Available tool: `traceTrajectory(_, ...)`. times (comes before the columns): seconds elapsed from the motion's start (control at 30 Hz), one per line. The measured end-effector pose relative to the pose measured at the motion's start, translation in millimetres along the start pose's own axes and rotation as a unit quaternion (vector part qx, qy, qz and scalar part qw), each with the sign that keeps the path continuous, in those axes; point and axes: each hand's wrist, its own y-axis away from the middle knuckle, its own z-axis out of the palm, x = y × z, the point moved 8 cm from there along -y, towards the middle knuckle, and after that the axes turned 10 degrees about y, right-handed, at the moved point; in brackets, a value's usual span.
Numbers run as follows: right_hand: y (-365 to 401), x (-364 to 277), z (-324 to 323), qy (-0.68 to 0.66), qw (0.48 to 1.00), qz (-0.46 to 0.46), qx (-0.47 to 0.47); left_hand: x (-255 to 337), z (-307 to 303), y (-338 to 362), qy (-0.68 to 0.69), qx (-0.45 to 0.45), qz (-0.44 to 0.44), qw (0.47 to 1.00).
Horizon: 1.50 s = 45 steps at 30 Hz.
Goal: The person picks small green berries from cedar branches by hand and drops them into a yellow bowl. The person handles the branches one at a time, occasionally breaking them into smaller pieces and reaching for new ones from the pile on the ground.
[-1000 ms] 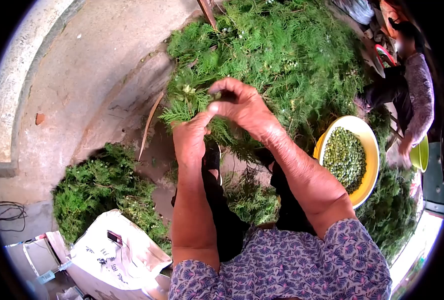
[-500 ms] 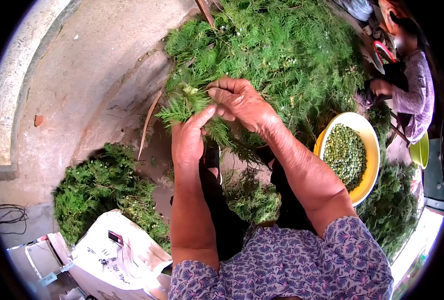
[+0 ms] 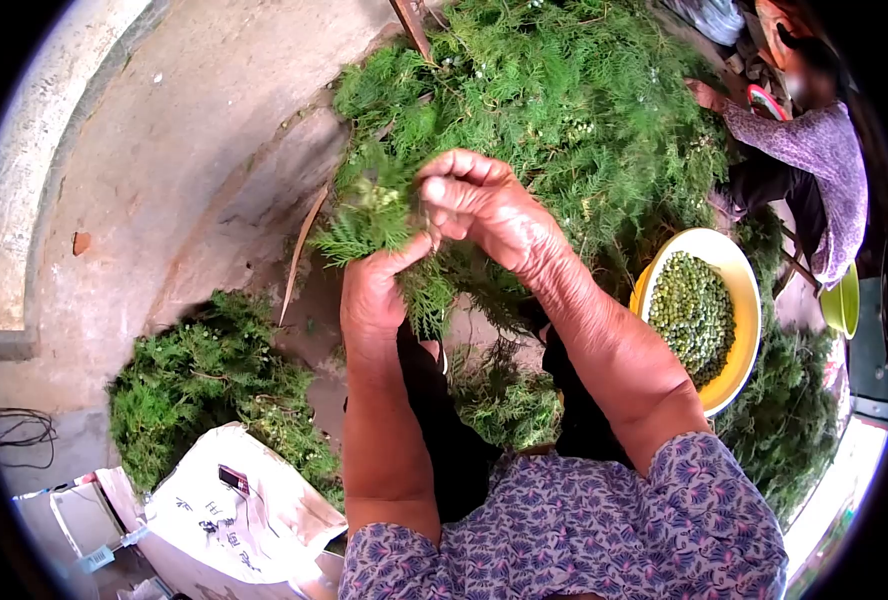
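Observation:
My left hand (image 3: 382, 285) is closed round a green leafy sprig (image 3: 369, 215), its thumb and fingertips pinching the stem. Pale green seed heads show among the sprig's leaves. Just right of it, my right hand (image 3: 484, 210) has its fingers curled together, thumb against the forefinger; whatever lies between them is too small to make out. Behind both hands spreads a big heap of green branches (image 3: 564, 110). To the right stands a yellow basin (image 3: 741, 280) holding many small green seed pods (image 3: 689, 315).
A co-worker (image 3: 829, 165) sits at the right, one arm stretched to the heap. Beyond the basin is a green bowl (image 3: 841, 300). A smaller branch pile (image 3: 204, 370) and a paper-covered box (image 3: 214, 500) lie at lower left. Cut foliage (image 3: 509, 405) lies between my legs.
My right hand has drawn slightly away from my left, its fingers still curled. The sprig has shifted a little. The co-worker's arm has reached out toward the heap.

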Motion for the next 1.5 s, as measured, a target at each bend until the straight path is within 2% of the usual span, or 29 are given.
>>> traceTrajectory(0.03, 1.0, -2.9, 4.6, 0.027, 1.0, -0.01, -0.01, 1.8, 8.2, -0.3, -0.018, -0.028, 0.002, 0.999)
traceTrajectory(0.1, 0.5, -8.2, 9.9, 0.047, 0.999, -0.008, -0.009, 0.7, 9.0, 5.7, -0.01, -0.028, -0.027, 0.999)
traceTrajectory(0.17, -0.7, -17.1, 12.9, 0.186, 0.981, -0.047, 0.0, -12.9, -5.9, 6.8, -0.042, 0.009, -0.104, 0.994)
traceTrajectory(0.2, -1.3, -17.4, 13.0, 0.182, 0.981, -0.063, -0.004, -8.3, 0.6, 6.5, -0.046, -0.001, -0.064, 0.997)
traceTrajectory(0.23, -2.1, -15.7, 12.1, 0.181, 0.981, -0.063, -0.003, -8.0, 1.3, 6.7, -0.046, -0.001, -0.065, 0.997)
traceTrajectory(0.3, -2.7, -17.8, 9.2, 0.294, 0.952, -0.087, 0.018, -7.7, 1.0, 6.6, -0.082, 0.005, -0.068, 0.994)
traceTrajectory(0.37, -2.3, -17.9, 5.7, 0.318, 0.943, -0.092, 0.03, -2.6, 4.6, 4.2, -0.058, 0.018, -0.036, 0.997)
traceTrajectory(0.43, 1.3, -26.3, -4.9, 0.355, 0.919, -0.129, 0.111, 1.9, 2.9, 0.1, -0.035, 0.029, -0.004, 0.999)
traceTrajectory(0.5, 3.7, -31.1, -7.6, 0.377, 0.907, -0.143, 0.124, 2.3, -3.9, -3.5, -0.006, 0.057, 0.004, 0.998)
traceTrajectory(0.57, 8.3, -40.5, -10.5, 0.437, 0.871, -0.147, 0.17, 9.2, -0.5, -1.0, 0.012, 0.068, 0.028, 0.997)
traceTrajectory(0.63, 8.2, -41.2, -10.1, 0.42, 0.877, -0.162, 0.166, 7.0, -10.6, 0.2, -0.05, 0.108, 0.002, 0.993)
traceTrajectory(0.67, 9.8, -44.9, -9.4, 0.435, 0.865, -0.171, 0.182, 4.7, -13.0, -2.4, -0.005, 0.101, 0.046, 0.994)
traceTrajectory(0.73, 8.7, -42.9, -11.9, 0.448, 0.853, -0.179, 0.198, 4.1, -8.1, -0.7, 0.007, 0.1, 0.066, 0.993)
traceTrajectory(0.8, 18.8, -59.9, -7.8, 0.533, 0.719, -0.344, 0.284, 4.2, -10.4, -0.2, 0.042, 0.094, 0.096, 0.99)
traceTrajectory(0.83, 18.0, -64.7, -11.9, 0.533, 0.719, -0.344, 0.284, 4.0, -14.0, -0.9, 0.042, 0.094, 0.096, 0.99)
traceTrajectory(0.9, 12.7, -60.6, -53.8, 0.363, 0.856, -0.166, 0.329, 3.2, -35.4, 2.4, 0.085, 0.192, 0.086, 0.974)
traceTrajectory(0.93, 9.1, -54.5, -56.6, 0.233, 0.917, -0.124, 0.298, 5.8, -32.6, 4.7, 0.076, 0.187, 0.081, 0.976)
traceTrajectory(0.97, 12.2, -48.5, -55.1, 0.136, 0.942, -0.091, 0.292, 4.8, -32.9, 3.0, 0.076, 0.188, 0.083, 0.976)
traceTrajectory(1.03, 8.9, -35.3, -41.7, -0.045, 0.975, -0.045, 0.215, 6.1, -37.0, 2.2, 0.086, 0.221, 0.121, 0.964)
traceTrajectory(1.1, 6.7, -24.3, -35.0, -0.057, 0.987, -0.022, 0.146, 8.9, -31.4, 4.0, 0.072, 0.218, 0.106, 0.967)
traceTrajectory(1.17, 8.7, -16.8, -27.4, 0.031, 0.993, -0.011, 0.111, 7.5, -28.2, 3.1, 0.059, 0.215, 0.093, 0.97)
traceTrajectory(1.23, 9.9, -9.0, -20.9, 0.14, 0.979, 0.03, 0.143, 10.2, -21.0, 0.6, 0.028, 0.175, 0.139, 0.974)
traceTrajectory(1.3, 9.9, -4.7, -15.5, 0.149, 0.979, 0.02, 0.136, 10.2, -17.5, 2.2, 0.014, 0.179, 0.142, 0.974)
traceTrajectory(1.37, 6.0, -5.1, -5.7, 0.166, 0.98, -0.031, 0.104, 11.6, -14.3, 4.4, 0.001, 0.184, 0.145, 0.972)
traceTrajectory(1.43, 7.5, -12.6, 2.1, 0.142, 0.982, -0.055, 0.112, 15.9, -4.2, 4.3, -0.053, 0.147, 0.159, 0.975)
traceTrajectory(1.5, 7.5, -15.9, 2.8, 0.226, 0.965, -0.045, 0.123, 16.1, -3.3, 3.7, -0.072, 0.153, 0.173, 0.97)
